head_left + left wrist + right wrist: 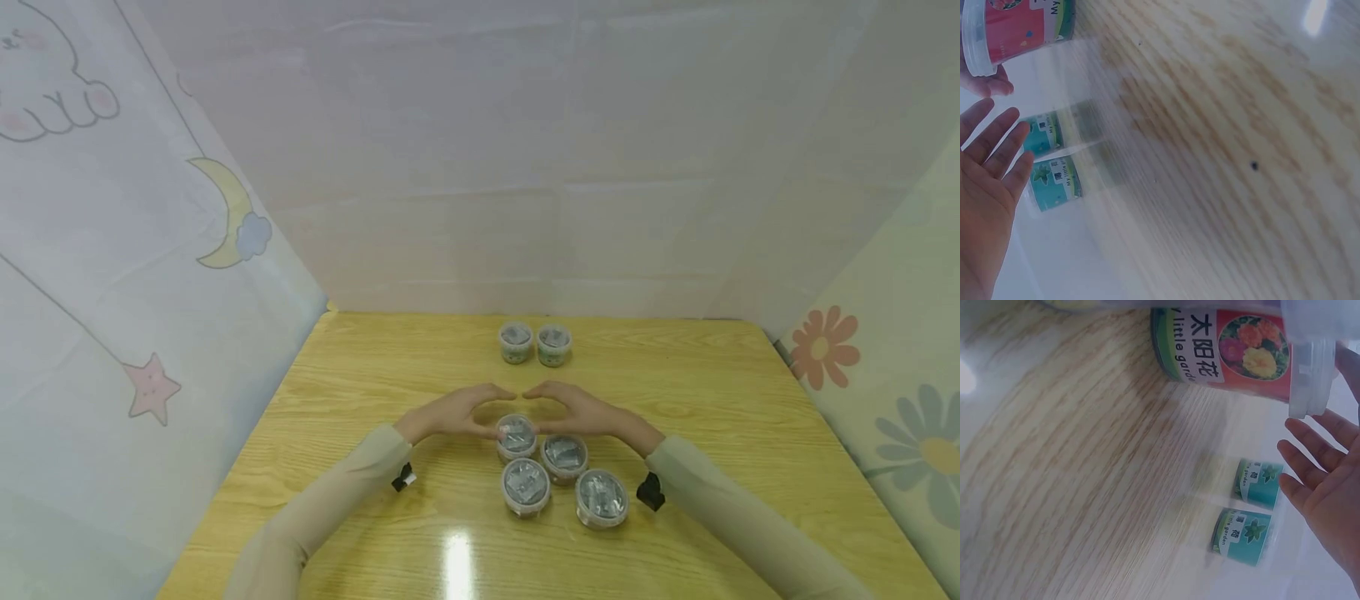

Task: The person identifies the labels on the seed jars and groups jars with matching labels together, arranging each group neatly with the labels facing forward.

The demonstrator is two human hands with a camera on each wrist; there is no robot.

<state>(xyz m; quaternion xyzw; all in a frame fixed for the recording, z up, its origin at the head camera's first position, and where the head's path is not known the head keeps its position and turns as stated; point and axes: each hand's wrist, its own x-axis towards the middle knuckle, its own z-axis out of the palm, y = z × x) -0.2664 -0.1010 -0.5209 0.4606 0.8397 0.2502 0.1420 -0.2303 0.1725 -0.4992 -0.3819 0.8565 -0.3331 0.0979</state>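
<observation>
My left hand [459,410] and right hand [583,412] face each other over the middle of the table. Their fingers are extended, fingertips apart, with nothing gripped. Just below the thumbs stands a lidded clear plastic tub [517,446]; whether they touch it, I cannot tell. Beside it, partly under the right hand, is another tub [565,460]. Two more tubs, a left one [526,488] and a right one [602,500], sit nearer me. The right wrist view shows a tub with a red flower label [1229,350]. In the left wrist view a red-labelled tub [1025,25] is partly cut off.
Farther back, beyond the hands, two green-labelled tubs, the left [515,346] and the right [554,348], stand side by side. The wooden table [360,533] meets a pale curtain [465,242] at the back. Printed cloth hangs on both sides. Black devices are on both wrists.
</observation>
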